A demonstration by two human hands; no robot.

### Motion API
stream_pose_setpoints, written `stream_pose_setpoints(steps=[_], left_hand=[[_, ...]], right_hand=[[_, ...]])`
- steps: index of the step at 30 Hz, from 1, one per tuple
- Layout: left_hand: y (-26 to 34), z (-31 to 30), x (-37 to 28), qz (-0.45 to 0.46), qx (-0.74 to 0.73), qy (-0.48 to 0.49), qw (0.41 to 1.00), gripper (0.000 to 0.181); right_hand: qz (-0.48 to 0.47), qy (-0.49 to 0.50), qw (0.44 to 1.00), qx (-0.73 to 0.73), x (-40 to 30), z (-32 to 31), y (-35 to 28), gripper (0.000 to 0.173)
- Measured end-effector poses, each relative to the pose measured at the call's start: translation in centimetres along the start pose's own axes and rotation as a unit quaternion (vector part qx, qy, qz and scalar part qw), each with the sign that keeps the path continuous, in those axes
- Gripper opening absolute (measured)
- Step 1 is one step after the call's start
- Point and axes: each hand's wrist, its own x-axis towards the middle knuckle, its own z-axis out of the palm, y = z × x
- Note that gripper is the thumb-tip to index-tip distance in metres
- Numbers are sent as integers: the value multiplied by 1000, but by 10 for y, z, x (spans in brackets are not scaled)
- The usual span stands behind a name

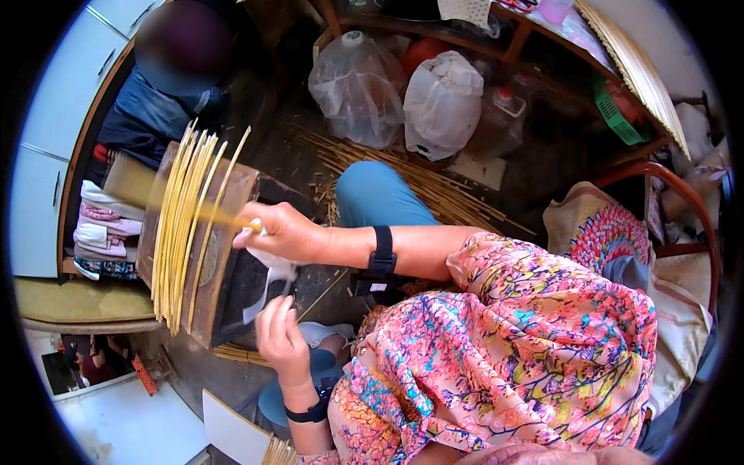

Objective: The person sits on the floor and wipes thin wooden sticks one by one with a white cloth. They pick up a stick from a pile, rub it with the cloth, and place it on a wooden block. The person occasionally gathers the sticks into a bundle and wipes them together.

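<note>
My right hand (279, 232) grips a yellow stick (218, 216) that points left. Its far part is smeared by motion, so its shape there is unclear. From this hand a thin white strip (279, 268) hangs in a loop. One narrow part of the strip runs down to the curled fingertips of my left hand (283, 334), which pinch it. Under the blurred stick lies a row of several slender yellow sticks (177, 244), side by side across a wooden block-like stand (216, 279). One of them lies a little apart, nearest my right hand.
Many brown sticks (407, 180) and short cut pieces cover the floor beyond my knee (378, 195). Bagged bottles (360, 93) stand under a wooden table. Folded cloths (107, 226) are stacked beside a person in jeans (139, 110). A chair (657, 168) is behind me.
</note>
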Motion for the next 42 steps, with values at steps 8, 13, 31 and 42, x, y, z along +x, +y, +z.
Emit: stream_pose_setpoints(steps=[8, 13, 31, 42], left_hand=[[37, -48, 16, 145, 299, 67, 941, 31], [9, -35, 8, -102, 133, -29, 985, 54], [-158, -148, -51, -195, 214, 97, 952, 15], [-262, -31, 85, -88, 256, 62, 961, 18]], right_hand=[[-185, -284, 916, -214, -11, 29, -31, 18], [-206, -374, 874, -230, -26, 30, -32, 18], [165, -260, 897, -318, -14, -24, 107, 30], [96, -393, 842, -357, -30, -10, 122, 28]])
